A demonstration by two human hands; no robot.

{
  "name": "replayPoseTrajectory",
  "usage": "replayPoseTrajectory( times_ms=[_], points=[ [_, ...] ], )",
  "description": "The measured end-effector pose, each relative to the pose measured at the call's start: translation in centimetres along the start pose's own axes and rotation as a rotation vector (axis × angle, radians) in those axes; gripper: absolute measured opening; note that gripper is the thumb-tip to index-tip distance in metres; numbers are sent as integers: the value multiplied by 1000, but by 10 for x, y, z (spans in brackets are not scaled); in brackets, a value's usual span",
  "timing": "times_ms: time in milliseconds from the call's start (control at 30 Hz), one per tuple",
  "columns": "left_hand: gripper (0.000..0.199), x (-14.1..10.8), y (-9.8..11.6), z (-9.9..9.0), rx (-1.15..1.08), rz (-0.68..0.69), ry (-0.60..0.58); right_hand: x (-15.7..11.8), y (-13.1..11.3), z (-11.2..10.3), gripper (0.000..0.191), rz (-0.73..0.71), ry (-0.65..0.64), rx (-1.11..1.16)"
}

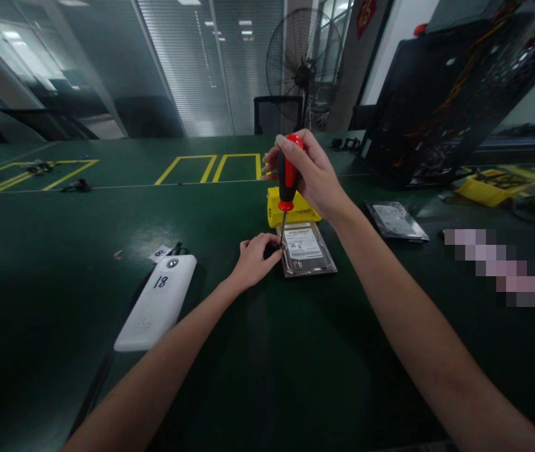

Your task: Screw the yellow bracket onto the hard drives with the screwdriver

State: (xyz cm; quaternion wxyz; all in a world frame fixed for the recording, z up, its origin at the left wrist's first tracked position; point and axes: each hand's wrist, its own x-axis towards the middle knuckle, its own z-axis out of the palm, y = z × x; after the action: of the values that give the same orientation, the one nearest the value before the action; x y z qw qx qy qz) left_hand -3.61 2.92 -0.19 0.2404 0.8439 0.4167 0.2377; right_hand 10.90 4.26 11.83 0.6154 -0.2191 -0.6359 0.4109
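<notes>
My right hand (312,166) is wrapped around the red and black handle of a screwdriver (288,179), held nearly upright. Its shaft points down to the left edge of a hard drive (312,254), which lies label side up on the green table. Beside that edge is my left hand (258,258), thumb and forefinger closed together at the screwdriver's tip. Whatever sits between those fingertips is too small to make out. A yellow box (274,207) stands right behind the drive, partly hidden by my right hand.
A second hard drive (396,221) lies to the right. On the left is a white power bank (158,307) marked 18, with a dark cable. A black computer case (418,113) and a yellow tray (490,191) of cables stand at the back right. Yellow tape (187,158) marks the table.
</notes>
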Motion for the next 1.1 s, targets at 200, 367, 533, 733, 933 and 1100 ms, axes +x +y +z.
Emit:
replayPoseTrajectory(
  times_ms=[200, 367, 533, 733, 933, 1100],
  points=[
    [21, 0, -1, 1, 4, 4, 9, -1, -4, 1, 24, -3, 8, -79],
    [21, 0, -1, 0, 1, 1, 7, -2, -5, 0, 24, 13, 42, -107],
    [21, 0, 0, 0, -4, 2, 11, -1, -4, 0, 29, 3, 4, -19],
    [21, 0, 0, 0, -8, 3, 2, 0, -3, 0, 32, 14, -1, -22],
    [21, 0, -1, 1, -7, 14, 7, 0, -5, -2, 28, 8, -40, -19],
    [20, 0, -2, 1, 0, 12, 9, 1, -3, -4, 30, -5, -11, -31]
  ],
)
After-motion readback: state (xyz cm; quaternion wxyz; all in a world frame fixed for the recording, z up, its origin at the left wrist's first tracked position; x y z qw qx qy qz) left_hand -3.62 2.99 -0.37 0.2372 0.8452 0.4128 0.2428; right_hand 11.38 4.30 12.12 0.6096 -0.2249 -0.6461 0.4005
